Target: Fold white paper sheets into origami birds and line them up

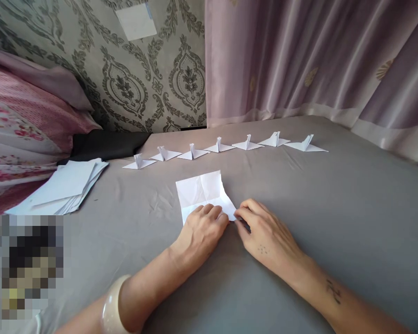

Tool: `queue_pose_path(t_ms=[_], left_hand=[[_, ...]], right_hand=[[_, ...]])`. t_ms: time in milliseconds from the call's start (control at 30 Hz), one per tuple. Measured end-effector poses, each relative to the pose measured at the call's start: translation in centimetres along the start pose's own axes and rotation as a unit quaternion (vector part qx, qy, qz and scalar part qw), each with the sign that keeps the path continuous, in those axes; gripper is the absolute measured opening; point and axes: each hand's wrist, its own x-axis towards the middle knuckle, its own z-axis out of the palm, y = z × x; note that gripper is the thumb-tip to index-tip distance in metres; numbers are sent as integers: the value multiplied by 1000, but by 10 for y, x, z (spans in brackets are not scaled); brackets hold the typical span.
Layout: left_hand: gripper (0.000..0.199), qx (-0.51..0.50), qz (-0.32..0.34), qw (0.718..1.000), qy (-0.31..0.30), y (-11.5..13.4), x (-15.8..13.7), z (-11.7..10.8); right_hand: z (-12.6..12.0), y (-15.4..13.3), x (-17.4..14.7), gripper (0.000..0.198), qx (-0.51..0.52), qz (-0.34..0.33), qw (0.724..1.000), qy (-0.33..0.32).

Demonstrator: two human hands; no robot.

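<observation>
A creased white sheet of paper (200, 188) lies on the grey sheet-covered surface in front of me, with fold lines crossing its middle. My left hand (205, 229) rests on its near part, fingers curled and closed on the paper, hiding that edge. At the right near corner, my right hand (264, 232) pinches the paper between thumb and fingers, and the right edge bends up a little there. Behind it stands a row of several folded paper figures (191, 152), each with flat pointed wings and an upright middle.
A stack of white paper (66, 181) lies at the left, beside a black item (107, 144) and floral pink fabric (17, 139). Purple curtains (282, 60) hang behind the surface (351, 208). A paper (136, 22) is on the patterned wall. A blurred patch covers the lower left.
</observation>
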Motion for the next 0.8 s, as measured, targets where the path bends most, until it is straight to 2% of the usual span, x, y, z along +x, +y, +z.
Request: queue_pose_path(t_ms=[200, 433, 567, 800], left_hand=[[23, -9, 7, 999, -33, -2, 4, -7], [11, 3, -50, 996, -73, 4, 13, -13], [16, 29, -63, 992, -103, 13, 18, -20], [18, 46, -21, 997, -60, 11, 21, -18]], right_hand=[[2, 4, -1, 19, 10, 16, 1000, -13], [2, 7, 3, 18, 34, 47, 998, -16], [3, 6, 6, 19, 32, 58, 998, -11], [6, 6, 8, 19, 27, 78, 996, -11]])
